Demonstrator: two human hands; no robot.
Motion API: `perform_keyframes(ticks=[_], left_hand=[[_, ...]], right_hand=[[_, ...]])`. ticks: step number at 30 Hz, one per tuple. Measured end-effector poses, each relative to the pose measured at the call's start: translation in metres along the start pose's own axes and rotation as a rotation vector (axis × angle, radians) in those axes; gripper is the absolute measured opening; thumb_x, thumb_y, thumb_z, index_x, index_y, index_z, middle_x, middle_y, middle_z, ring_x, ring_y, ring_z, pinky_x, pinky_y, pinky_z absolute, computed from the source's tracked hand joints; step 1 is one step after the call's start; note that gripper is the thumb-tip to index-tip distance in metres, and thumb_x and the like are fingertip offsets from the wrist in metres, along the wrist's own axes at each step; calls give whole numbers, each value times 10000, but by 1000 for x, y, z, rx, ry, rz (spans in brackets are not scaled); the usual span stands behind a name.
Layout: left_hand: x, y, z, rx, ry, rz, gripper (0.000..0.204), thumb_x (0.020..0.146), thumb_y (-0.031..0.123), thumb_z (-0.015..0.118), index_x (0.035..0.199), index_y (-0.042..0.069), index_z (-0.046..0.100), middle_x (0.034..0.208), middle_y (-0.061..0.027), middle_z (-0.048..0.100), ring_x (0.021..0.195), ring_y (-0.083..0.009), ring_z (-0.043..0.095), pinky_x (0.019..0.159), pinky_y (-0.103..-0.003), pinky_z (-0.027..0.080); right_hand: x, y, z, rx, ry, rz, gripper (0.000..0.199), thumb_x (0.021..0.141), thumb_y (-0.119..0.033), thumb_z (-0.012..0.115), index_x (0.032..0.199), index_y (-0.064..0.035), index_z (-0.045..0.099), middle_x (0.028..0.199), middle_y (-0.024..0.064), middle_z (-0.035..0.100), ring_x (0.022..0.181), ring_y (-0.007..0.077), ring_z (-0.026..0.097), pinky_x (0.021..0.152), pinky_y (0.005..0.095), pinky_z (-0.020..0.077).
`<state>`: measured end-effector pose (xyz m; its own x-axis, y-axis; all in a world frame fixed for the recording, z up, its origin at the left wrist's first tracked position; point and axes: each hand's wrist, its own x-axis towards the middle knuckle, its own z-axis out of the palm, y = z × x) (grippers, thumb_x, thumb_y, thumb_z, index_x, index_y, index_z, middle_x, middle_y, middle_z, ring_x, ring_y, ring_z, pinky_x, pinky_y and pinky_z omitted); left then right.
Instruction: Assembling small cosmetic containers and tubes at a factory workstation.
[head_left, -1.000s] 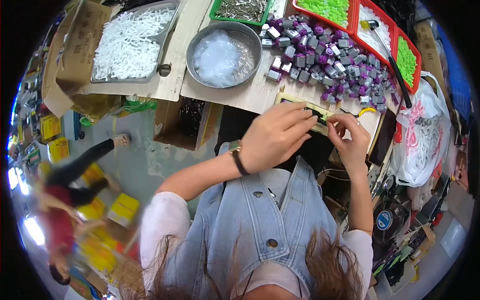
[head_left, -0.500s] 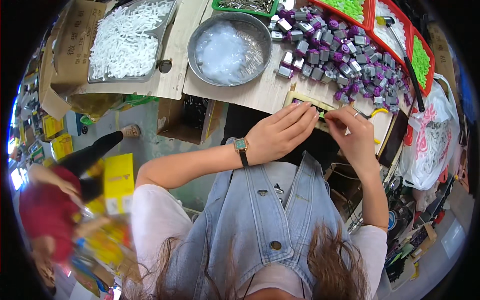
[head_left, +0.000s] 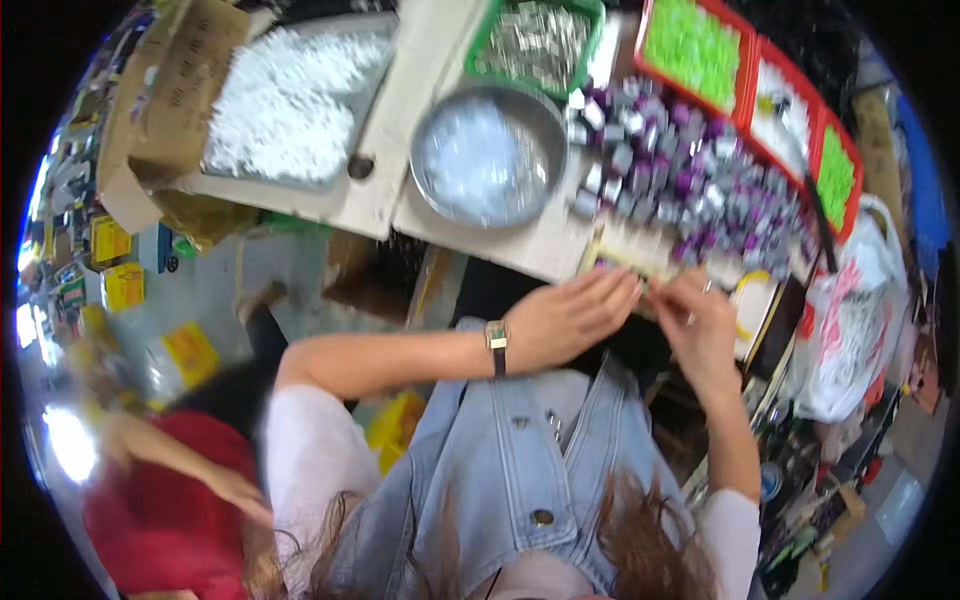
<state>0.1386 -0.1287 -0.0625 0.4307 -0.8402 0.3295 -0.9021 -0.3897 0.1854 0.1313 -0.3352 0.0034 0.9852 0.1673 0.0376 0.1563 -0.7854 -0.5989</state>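
the left hand and right hand meet at the near edge of the surface, fingers pinched together on a small yellowish strip; blur hides how firmly it is held. just beyond lies a heap of purple-and-grey parts. a metal bowl stands left of it, a white bag to the right.
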Motion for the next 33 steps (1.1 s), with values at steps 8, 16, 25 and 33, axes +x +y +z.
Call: perform_keyframes(ticks=[8, 16, 25, 33], left_hand=[[16, 7, -49, -234, -41, -148, 575, 794, 163, 622, 1290, -83, 467, 1335, -206, 485, 1270, -336, 462, 1076, -426, 371], [192, -218, -90, 149, 31, -577, 246, 792, 210, 617, 984, 67, 673, 889, -177, 664, 856, -359, 636, 758, -433, 513], [231, -304, -64, 4, -82, -650, 321, 770, 243, 724, 1010, 38, 665, 962, -135, 704, 900, -261, 685, 786, -351, 533], [85, -275, -189, 188, -21, -772, 209, 789, 223, 667, 942, 83, 690, 877, -117, 708, 827, -286, 681, 739, -387, 531]], right_hand=[[-1, -1, -2, 136, -4, 24, 135, 762, -34, 746, 823, -4, 628, 727, 109, 575, 591, 222, 597, 544, 309, 470], [-10, 0, 5, 209, 81, -25, 165, 757, -50, 729, 861, -27, 603, 760, 117, 569, 685, 303, 572, 620, 388, 454], [-20, 23, -48, 254, 250, -13, 287, 734, -98, 749, 990, -22, 643, 816, 121, 635, 732, 251, 628, 684, 337, 490], [-82, 298, -236, -518, 219, 708, 341, 822, -175, 641, 1121, -13, 653, 1052, 194, 675, 976, 350, 642, 845, 391, 493]])
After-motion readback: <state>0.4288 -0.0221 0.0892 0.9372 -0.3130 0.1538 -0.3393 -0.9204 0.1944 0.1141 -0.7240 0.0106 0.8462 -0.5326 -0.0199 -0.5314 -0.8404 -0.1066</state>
